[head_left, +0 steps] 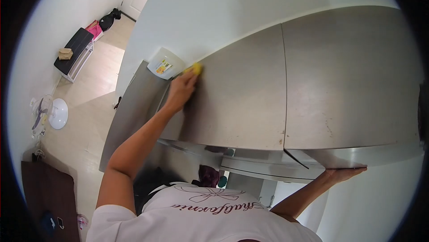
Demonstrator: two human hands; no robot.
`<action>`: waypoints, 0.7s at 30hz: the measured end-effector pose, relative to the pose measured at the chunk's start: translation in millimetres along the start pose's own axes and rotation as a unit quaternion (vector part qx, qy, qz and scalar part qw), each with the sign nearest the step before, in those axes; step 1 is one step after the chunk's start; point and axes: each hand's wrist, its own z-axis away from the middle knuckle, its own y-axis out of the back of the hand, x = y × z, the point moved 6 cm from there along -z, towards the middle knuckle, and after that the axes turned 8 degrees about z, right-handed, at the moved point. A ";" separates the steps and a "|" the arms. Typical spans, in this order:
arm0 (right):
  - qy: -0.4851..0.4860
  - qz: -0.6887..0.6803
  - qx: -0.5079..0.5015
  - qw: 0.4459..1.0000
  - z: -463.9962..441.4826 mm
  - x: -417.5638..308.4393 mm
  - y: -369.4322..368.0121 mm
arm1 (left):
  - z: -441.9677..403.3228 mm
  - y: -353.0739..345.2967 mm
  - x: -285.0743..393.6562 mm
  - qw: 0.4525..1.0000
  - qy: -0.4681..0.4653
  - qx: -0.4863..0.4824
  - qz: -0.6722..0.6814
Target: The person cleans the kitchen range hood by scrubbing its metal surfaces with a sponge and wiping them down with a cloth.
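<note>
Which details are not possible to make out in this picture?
All in the head view:
Yellow item: partly covered by the left hand, and blurred.
White container: fine print on its label is too small.
Dark object at far right: cut off by the lens rim.

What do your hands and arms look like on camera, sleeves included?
The left hand and right hand are bare, with no gloves, watch or bracelet showing. The arms come out of short, loose white sleeves of a T-shirt printed with dark red lettering and a line drawing.
</note>
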 end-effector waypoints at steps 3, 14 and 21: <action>0.002 0.005 -0.007 1.000 -2.0 3.1 1.2 | 12.2 -38.3 149.3 0.960 -0.266 -0.071 0.055; 0.017 0.053 0.010 0.998 8.1 -0.9 -0.8 | 11.7 2.1 25.6 0.991 -0.129 -0.029 -0.001; 0.023 0.047 -0.003 0.999 10.4 -1.6 -3.9 | 42.8 20.1 -16.7 0.996 -0.080 -0.027 0.033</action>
